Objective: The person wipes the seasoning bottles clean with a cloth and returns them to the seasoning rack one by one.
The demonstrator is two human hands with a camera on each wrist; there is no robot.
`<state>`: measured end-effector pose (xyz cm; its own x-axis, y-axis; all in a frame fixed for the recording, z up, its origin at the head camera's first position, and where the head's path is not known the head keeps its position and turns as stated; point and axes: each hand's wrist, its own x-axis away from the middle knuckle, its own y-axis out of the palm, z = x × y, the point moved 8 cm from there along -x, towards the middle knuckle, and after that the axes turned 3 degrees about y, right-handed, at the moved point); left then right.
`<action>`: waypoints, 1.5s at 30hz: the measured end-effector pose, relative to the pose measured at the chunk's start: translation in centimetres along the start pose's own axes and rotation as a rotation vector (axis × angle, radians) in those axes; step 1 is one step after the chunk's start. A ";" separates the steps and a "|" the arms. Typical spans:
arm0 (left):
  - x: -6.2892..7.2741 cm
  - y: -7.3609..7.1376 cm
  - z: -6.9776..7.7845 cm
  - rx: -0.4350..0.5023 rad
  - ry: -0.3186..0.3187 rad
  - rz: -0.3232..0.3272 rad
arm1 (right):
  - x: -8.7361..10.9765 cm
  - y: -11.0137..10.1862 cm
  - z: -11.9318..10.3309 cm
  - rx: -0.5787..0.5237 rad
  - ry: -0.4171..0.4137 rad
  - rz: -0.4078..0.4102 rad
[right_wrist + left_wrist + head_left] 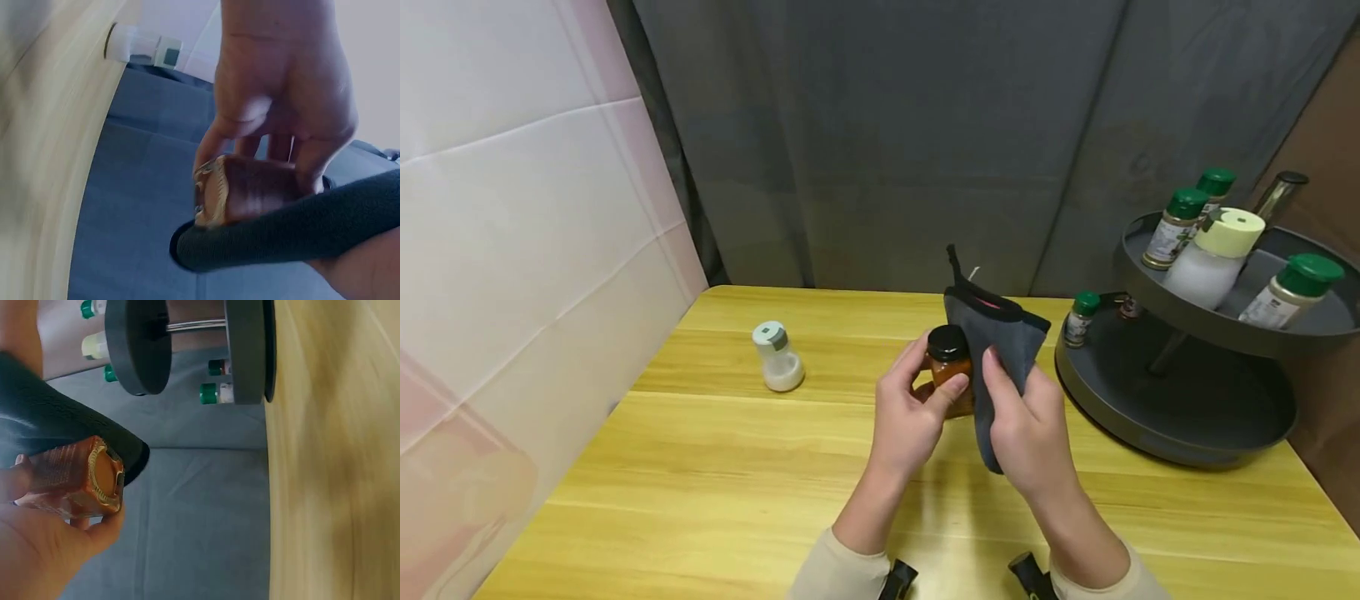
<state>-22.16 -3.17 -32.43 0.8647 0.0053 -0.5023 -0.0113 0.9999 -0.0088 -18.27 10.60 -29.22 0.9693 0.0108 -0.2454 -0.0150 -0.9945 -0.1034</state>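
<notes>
My left hand [908,417] grips a small square glass jar [942,372] with a black lid and reddish-brown contents, holding it above the table. In the left wrist view the jar's base [106,475] faces the camera, thumb and fingers around its sides. A folded dark grey cloth [1017,342] with black edging and a hanging loop is held in my right hand [1032,429], thumb on its near face. The cloth lies against the jar's right side. In the right wrist view, the cloth [281,228] covers part of the jar [259,187].
A shaker with white contents [780,360] stands at the table's left. To the right, a dark two-tier turntable rack [1180,442] carries several green-capped spice bottles [1172,229] and a yellow-capped shaker [1213,258]. Grey curtain [880,150] hangs behind the wooden table [700,483].
</notes>
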 end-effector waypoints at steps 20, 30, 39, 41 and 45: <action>-2.0 0.8 -0.4 0.272 -0.037 0.104 | 1.7 -3.4 7.0 -0.100 0.443 -0.108; -6.3 8.5 -2.6 0.255 -0.092 -0.119 | 4.4 -8.3 10.9 -0.196 0.656 -0.107; -8.9 15.3 -7.3 0.014 -0.196 -0.309 | 5.8 -11.7 11.4 -0.173 0.703 -0.102; -9.4 16.5 -8.2 -0.020 -0.204 -0.325 | 6.2 -12.2 11.7 -0.154 0.736 -0.101; -10.3 18.6 -9.5 -0.083 -0.232 -0.343 | 6.7 -13.1 12.3 -0.117 0.788 -0.108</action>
<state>-36.09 15.20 -35.64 0.9153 -0.3157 -0.2502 0.2649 0.9397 -0.2164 -14.62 25.00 -41.31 0.8526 0.0742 0.5172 0.0720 -0.9971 0.0244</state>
